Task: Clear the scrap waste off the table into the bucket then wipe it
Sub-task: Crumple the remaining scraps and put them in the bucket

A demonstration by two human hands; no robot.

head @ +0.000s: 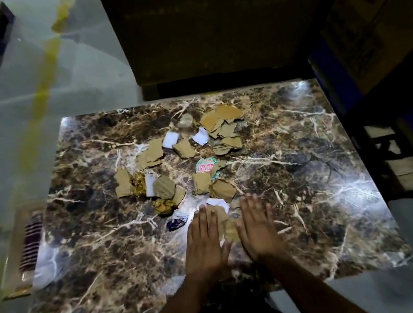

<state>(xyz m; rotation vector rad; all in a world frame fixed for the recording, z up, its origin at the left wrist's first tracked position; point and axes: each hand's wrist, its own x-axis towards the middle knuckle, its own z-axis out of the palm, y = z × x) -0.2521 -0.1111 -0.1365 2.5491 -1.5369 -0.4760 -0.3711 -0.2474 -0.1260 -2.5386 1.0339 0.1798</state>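
Both of your hands are flat on the counter (310,167) at six o'clock, fingers straight and together. Your left hand (204,240) and right hand (258,226) sit just apart, flanking a cardboard scrap (228,227) that lies between them. The rest of the scraps (174,166) spread from centre toward twelve o'clock: torn cardboard, white paper bits, a red-and-white label (206,167). A dark wrapper (176,223) lies just beside your left fingertips (203,211), at nine o'clock from them.
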